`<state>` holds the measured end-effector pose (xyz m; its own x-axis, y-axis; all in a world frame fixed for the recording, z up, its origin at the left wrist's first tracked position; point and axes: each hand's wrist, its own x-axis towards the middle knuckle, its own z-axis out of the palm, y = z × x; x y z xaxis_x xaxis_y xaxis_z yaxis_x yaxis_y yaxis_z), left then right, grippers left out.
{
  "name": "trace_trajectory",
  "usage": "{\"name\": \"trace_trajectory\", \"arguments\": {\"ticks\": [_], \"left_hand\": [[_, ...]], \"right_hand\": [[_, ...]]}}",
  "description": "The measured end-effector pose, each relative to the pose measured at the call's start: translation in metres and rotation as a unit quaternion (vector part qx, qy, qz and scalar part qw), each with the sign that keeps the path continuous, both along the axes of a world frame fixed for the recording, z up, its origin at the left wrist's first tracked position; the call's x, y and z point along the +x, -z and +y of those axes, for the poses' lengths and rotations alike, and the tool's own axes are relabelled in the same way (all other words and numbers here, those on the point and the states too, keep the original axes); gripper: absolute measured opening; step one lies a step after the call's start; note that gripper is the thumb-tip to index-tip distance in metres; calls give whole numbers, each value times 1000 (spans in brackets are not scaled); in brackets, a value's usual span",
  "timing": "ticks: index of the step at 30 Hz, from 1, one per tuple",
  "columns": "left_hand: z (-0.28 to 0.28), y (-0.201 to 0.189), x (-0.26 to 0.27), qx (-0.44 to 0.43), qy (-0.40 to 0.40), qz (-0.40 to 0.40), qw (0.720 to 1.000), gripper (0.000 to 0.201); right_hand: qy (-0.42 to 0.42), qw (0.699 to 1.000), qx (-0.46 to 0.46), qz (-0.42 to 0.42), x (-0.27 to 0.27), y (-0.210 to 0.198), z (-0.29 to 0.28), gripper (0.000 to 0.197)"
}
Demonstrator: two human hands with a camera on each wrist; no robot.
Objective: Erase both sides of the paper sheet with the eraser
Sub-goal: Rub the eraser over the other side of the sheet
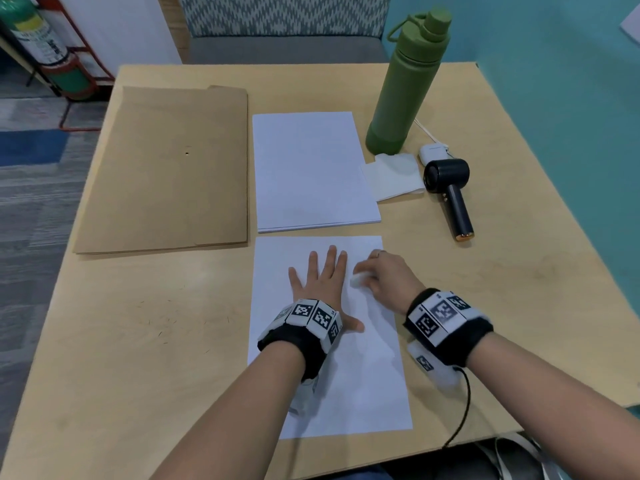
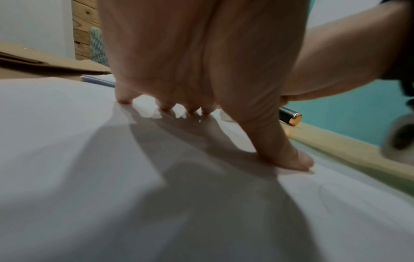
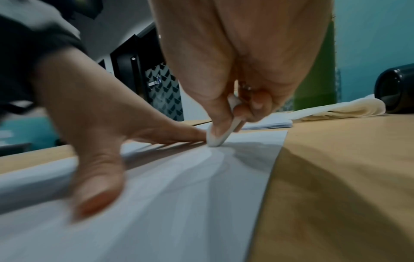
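Overhead, the head view shows the paper sheet (image 1: 363,358) lying flat on the near part of the wooden counter (image 1: 138,341). The left hand (image 1: 320,282) lies on the sheet's far half with fingers straight and spread, palm down. The right hand (image 1: 388,275), just right of it, pinches a white eraser (image 1: 356,280) whose tip touches the sheet beside the left index finger. Farther back lie a stack of white paper (image 1: 311,168), a brown envelope (image 1: 166,168) to its left, and on the right a green bottle (image 1: 405,88), a folded tissue (image 1: 394,176), a small white case (image 1: 433,152) and a dark handheld fan (image 1: 450,192).

Left wrist view: the left hand (image 2: 201,62) presses the sheet (image 2: 89,177) with straight fingertips (image 2: 124,99) and the thumb out to the right. The fan's gold-capped handle end (image 2: 295,119) shows beyond, on the counter's edge (image 2: 336,141).

Right wrist view: the right hand's (image 3: 235,70) grip is closed on the eraser (image 3: 218,137), thumb and curled fingers pinching it, its lower end resting on the sheet (image 3: 179,203) near the far right corner. The left hand (image 3: 100,133) lies flat alongside, its index fingertip nearly touching the eraser. The bottle (image 3: 313,79), tissue (image 3: 347,108) and fan head (image 3: 396,88) stand behind on the right.
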<state>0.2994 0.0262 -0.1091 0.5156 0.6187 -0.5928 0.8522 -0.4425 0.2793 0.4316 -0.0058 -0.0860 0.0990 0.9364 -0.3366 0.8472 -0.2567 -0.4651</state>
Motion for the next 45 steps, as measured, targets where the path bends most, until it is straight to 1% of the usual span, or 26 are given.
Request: {"name": "trace_trajectory", "arguments": {"ticks": [2,4,7,9,11,13,16,17,19,22,23,25,27,29,31,33,35,37,40,42,45], "left_hand": [[0,0,0,-2,0,2,1000,126],[0,0,1,-2,-2,3,1000,126],[1,-2,0,-2,-1,-3,1000,127],[1,-2,-1,-3,-2,-10,1000,127],[0,-3,-2,-1,2,-14,1000,127],[-1,-3,-3,8,7,-18,1000,123],[-7,-4,-5,29,2,-49,998,111],[-10,-4,-6,33,-3,-64,997,106],[-16,-4,-9,35,-6,-79,996,101],[-19,-2,-12,32,10,-68,997,110],[-20,-1,-12,29,16,-61,998,114],[-21,0,-12,24,19,-53,998,119],[-22,2,-12,24,21,-50,998,121],[-23,3,-12,26,21,-50,998,121],[-24,3,-12,27,23,-49,998,120],[-23,3,-12,26,25,-45,998,120],[-23,2,-13,26,26,-43,998,120],[-23,2,-13,31,26,-46,998,120],[-23,3,-13,29,25,-53,998,120],[-23,3,-13,28,27,-51,998,120],[-23,2,-13,30,26,-47,998,118]], "right_hand": [[37,999,30,0,-2,2,16,25],[49,998,37,7,-5,2,13,26],[24,999,6,31,-6,2,-20,26],[16,997,-30,64,-2,-2,-37,21],[55,991,-51,114,2,-6,-43,13],[115,979,-33,164,5,-6,-41,8],[178,967,10,184,3,-5,-32,4],[187,966,16,181,3,-3,-27,6],[186,971,27,149,4,2,-14,15],[169,979,49,103,2,5,-5,22],[151,983,54,93,0,5,-8,22],[88,991,54,85,-5,6,-27,21],[24,996,23,86,-10,4,-51,21],[-6,997,-13,77,-11,1,-58,20],[20,997,-4,70,-7,1,-41,19],[75,995,38,57,-5,3,-19,20],[110,991,65,52,-8,5,-14,21],[92,993,52,56,-16,5,-33,22],[56,995,-4,85,-24,2,-62,21],[58,996,-8,73,-20,0,-52,22],[106,992,30,56,-13,3,-22,23]]}}
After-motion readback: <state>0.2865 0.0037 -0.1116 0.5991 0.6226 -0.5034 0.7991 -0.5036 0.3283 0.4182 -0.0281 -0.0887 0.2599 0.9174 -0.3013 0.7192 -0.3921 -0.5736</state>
